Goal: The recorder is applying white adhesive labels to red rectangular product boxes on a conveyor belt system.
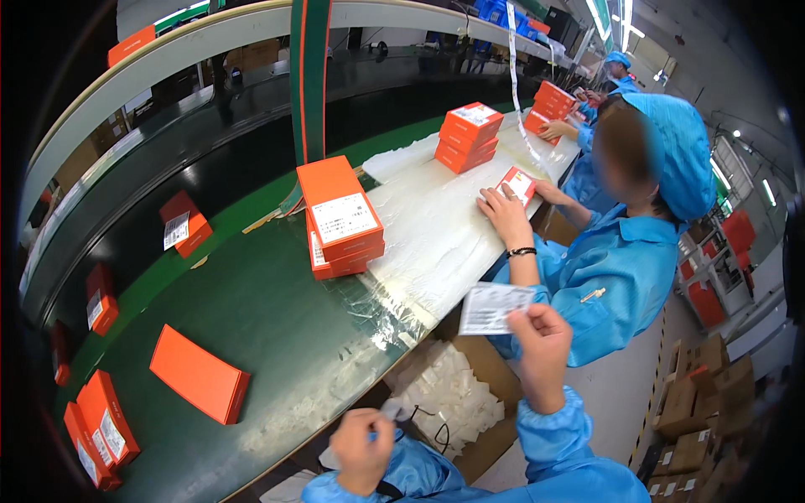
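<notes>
My right hand point(541, 356) pinches a white printed label point(490, 310) by its right edge, holding it up in front of a co-worker's sleeve. Low and near the table's front edge, my left hand point(362, 444) is closed, with a small whitish scrap point(394, 409) at its fingertips; what kind of scrap cannot be told. A plain orange box point(199, 375) lies flat on the dark green table point(293, 360), left of my hands. Beyond it stands a stack of orange boxes point(342, 214), the top one bearing a white label.
Below the table edge, a carton holds crumpled white paper scraps point(453, 386). Orange boxes point(101, 427) lie at the left, and others sit on the dark conveyor point(151, 226). On my right, a co-worker point(620, 243) in blue handles an orange box point(516, 186). Brown cartons point(688, 411) stand at far right.
</notes>
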Demonstrator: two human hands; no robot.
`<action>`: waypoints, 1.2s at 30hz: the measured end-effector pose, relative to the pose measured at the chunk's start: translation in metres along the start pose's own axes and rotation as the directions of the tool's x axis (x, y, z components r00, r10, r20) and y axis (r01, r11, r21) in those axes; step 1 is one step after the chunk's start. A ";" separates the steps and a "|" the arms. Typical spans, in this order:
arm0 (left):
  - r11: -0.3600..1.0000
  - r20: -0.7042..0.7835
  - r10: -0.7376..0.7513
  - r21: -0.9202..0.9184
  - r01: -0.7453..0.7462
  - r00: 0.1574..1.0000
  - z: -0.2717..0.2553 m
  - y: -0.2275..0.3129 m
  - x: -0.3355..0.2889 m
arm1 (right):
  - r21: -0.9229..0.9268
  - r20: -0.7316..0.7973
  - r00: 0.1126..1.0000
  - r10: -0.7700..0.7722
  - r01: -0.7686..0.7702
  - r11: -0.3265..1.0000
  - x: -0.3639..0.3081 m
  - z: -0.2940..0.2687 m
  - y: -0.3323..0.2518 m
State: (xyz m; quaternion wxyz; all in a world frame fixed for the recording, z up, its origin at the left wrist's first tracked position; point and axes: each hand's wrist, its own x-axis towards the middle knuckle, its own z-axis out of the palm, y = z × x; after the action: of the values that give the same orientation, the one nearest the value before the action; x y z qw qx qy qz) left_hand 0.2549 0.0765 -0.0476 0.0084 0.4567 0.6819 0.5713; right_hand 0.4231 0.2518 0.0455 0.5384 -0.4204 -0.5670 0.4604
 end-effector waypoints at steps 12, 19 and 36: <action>0.959 0.586 -0.070 -0.183 0.216 0.807 -0.028 -0.019 -0.021 | -0.146 0.058 0.983 -0.176 0.182 0.972 0.155 0.071 0.076; 0.994 -0.348 -0.017 0.097 0.054 0.937 -0.232 -0.034 -0.009 | 0.080 0.090 0.987 -0.136 0.130 0.988 0.139 0.183 0.006; 0.997 -0.678 -0.061 -0.069 0.020 0.732 -0.282 -0.138 0.097 | -0.335 0.873 0.358 0.331 -0.052 0.941 -0.071 0.313 -0.006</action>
State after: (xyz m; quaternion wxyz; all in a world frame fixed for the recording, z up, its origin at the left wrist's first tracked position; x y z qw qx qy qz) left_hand -0.0361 -0.0703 -0.0087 -0.2158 0.2011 0.6310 0.7175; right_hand 0.1155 0.1594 0.0362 0.0171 -0.2217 -0.7685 0.6000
